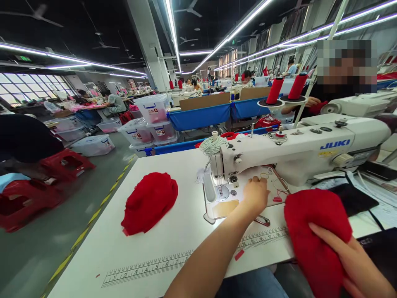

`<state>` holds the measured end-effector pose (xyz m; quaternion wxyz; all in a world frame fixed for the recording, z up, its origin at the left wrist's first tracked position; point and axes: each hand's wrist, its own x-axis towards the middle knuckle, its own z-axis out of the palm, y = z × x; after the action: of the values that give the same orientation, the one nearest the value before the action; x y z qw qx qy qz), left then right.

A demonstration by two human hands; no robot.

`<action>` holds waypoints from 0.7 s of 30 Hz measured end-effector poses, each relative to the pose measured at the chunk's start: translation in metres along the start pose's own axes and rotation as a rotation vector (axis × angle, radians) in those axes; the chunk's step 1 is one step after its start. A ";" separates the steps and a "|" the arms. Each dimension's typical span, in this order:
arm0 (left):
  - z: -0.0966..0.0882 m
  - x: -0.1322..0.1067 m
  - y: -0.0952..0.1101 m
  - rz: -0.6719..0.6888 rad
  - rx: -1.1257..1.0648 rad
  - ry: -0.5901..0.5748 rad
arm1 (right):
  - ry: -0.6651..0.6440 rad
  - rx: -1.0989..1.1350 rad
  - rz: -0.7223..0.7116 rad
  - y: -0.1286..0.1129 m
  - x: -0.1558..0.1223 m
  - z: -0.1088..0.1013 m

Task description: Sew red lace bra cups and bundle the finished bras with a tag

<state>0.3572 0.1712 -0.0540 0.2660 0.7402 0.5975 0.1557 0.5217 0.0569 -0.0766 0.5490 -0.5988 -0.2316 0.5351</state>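
Note:
My left hand (256, 193) reaches over the bed of the white sewing machine (279, 153), right of the needle and presser foot (221, 188). Its fingers are curled closed; whatever they may hold is hidden. Just below that wrist lies a small metal object (263, 221), partly covered. My right hand (350, 252) grips a red fabric piece (319, 223) at the table's front right, thumb on top and the other fingers mostly hidden. Another red fabric piece (150, 203) lies bunched on the left of the white table (186, 231).
A printed ruler (149, 265) runs along the front edge, with a red scrap (239, 254) beside it. Red thread cones (274, 91) stand behind the machine. Clear plastic bins (151, 108) are stacked beyond the table. A co-worker (325, 95) sits at the right behind another machine.

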 end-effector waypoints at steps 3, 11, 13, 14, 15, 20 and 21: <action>0.010 0.015 -0.001 0.006 0.029 0.045 | 0.010 0.119 0.104 -0.004 0.002 0.021; 0.028 0.044 0.023 -0.051 -0.184 0.161 | 0.008 -0.061 -0.115 0.011 0.005 0.030; 0.026 0.047 0.029 -0.083 -0.297 0.210 | -0.008 -0.097 -0.142 0.012 0.007 0.032; 0.024 0.046 0.031 -0.097 -0.363 0.237 | -0.019 -0.123 -0.153 0.011 0.010 0.033; 0.024 0.042 0.031 -0.114 -0.436 0.262 | -0.036 -0.167 -0.166 0.010 0.013 0.034; 0.026 -0.031 0.013 -0.255 -0.768 0.294 | -0.081 -0.740 -0.446 0.002 0.040 0.026; 0.026 -0.053 0.007 -0.285 -0.843 0.285 | -0.058 -0.853 -0.548 0.003 0.047 0.023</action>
<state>0.3643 0.1132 -0.0660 0.4776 0.4495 0.6084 0.4469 0.5157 0.1063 -0.0940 0.3691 -0.6720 -0.5932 0.2454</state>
